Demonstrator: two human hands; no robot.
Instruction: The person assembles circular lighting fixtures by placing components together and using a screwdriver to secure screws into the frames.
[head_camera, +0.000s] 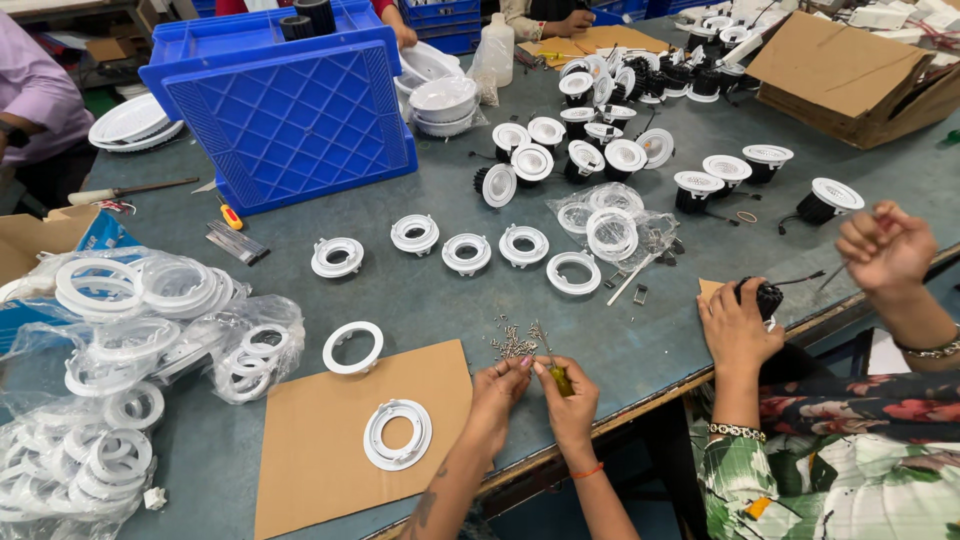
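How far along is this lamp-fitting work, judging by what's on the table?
Done, it seems: a cluster of assembled lamps stands at the far side. In hand: the left hand and right hand meet beside a pile of small screws, the right holding a yellow-green screwdriver; a white ring waits on cardboard. Left: a row of rings and bagged rings.
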